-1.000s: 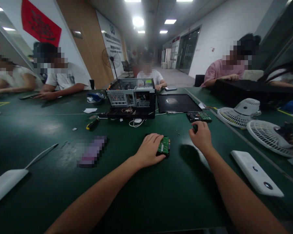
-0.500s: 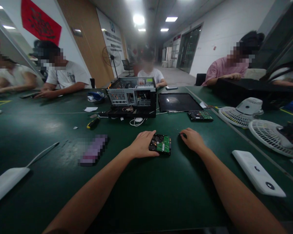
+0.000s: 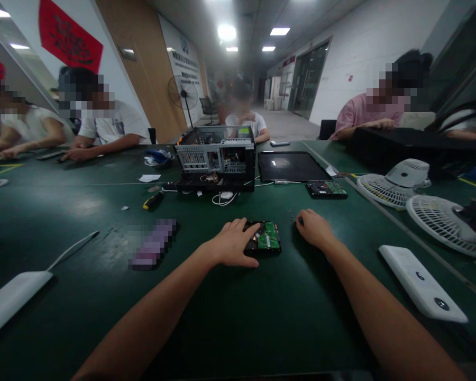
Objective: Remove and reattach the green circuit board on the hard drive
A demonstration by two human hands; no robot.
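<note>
A hard drive (image 3: 268, 236) with its green circuit board facing up lies flat on the green table. My left hand (image 3: 234, 243) rests at its left end, fingers spread over that edge and the thumb off to the near side, no longer wrapped around it. To the right of the drive, my right hand (image 3: 314, 227) lies on the table with its fingers curled together. A dark bit shows at its fingertips, too small to name. Tiny specks (image 3: 291, 216) lie on the table just left of those fingertips.
An open computer case (image 3: 216, 159) stands ahead, with a black panel (image 3: 291, 166) and a second hard drive (image 3: 327, 189) to its right. A yellow-black screwdriver (image 3: 153, 200), a blurred purple object (image 3: 155, 244), white fan parts (image 3: 384, 189) and a white device (image 3: 422, 283) lie around. Several people sit around the table.
My left hand has loosened from the hard drive, its thumb moving off the near edge and its fingers spreading. My right hand has shifted slightly right, and more specks show beside it.
</note>
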